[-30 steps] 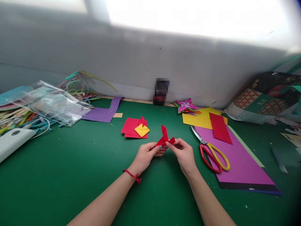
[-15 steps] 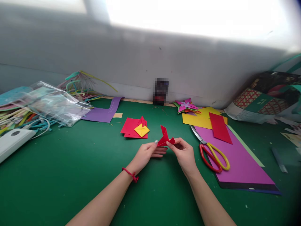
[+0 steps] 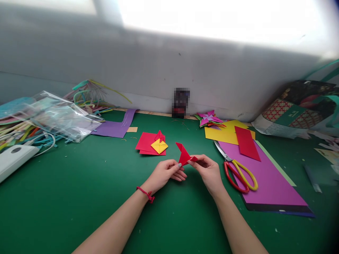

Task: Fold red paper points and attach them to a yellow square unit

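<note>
A folded piece of red paper (image 3: pixel 184 155) is held up between both hands, one pointed flap standing toward the upper left. My left hand (image 3: pixel 169 171) pinches its lower left corner between thumb and fingers; a red cord bracelet (image 3: pixel 146 193) circles that wrist. My right hand (image 3: pixel 208 171) grips the lower right side, thumb in front. Just beyond my left hand, a folded yellow paper piece (image 3: pixel 159 146) and a small red folded piece (image 3: pixel 159 135) lie on red paper squares (image 3: pixel 144 141).
Scissors (image 3: pixel 239 173) with red and yellow handles rest on purple sheets (image 3: pixel 270 180) at the right. Behind are a red strip (image 3: pixel 247 143), yellow paper (image 3: pixel 218 134) and folded paper stars (image 3: pixel 209 119). A plastic bag (image 3: pixel 76 123) and white device (image 3: pixel 17 158) lie left on the green table (image 3: pixel 106 197).
The red paper has turned, its upright flap now leaning further left. My left fingers have curled in, and the thumb has shifted slightly right along the lower edge.
</note>
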The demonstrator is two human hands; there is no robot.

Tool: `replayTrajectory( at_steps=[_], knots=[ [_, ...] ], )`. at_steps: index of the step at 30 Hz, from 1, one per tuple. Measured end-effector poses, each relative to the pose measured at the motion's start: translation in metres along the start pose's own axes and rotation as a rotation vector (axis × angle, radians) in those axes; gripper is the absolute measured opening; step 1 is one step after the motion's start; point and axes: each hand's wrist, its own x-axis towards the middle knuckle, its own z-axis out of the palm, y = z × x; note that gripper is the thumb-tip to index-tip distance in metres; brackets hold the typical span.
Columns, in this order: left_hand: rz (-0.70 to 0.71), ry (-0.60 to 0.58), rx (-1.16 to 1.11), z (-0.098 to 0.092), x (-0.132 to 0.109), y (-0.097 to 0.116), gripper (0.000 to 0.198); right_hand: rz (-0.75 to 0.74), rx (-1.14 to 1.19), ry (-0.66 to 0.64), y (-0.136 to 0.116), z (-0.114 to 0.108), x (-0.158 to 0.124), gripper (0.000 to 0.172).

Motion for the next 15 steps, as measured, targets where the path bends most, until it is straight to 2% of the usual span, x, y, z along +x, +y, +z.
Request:
replayTrajectory(
  at_steps=[7, 12, 15],
  knots=[
    [-0.098, -0.103, -0.038, -0.0037, -0.0049, 0.0063, 0.044, 0.035, 0.065, -0.088, -0.0019, -0.0035, 0.0005, 0.004],
    [-0.154, -0.253, -0.042, -0.0013, -0.0093, 0.0095, 0.041, 0.057, 0.090, -0.130, -0.0026, -0.0084, 0.0006, 0.005],
    [-0.118, -0.202, -0.045, 0.0022, -0.0088, 0.0095, 0.043, 0.068, 0.063, -0.189, -0.0047, -0.0090, -0.0006, 0.004]
  ],
)
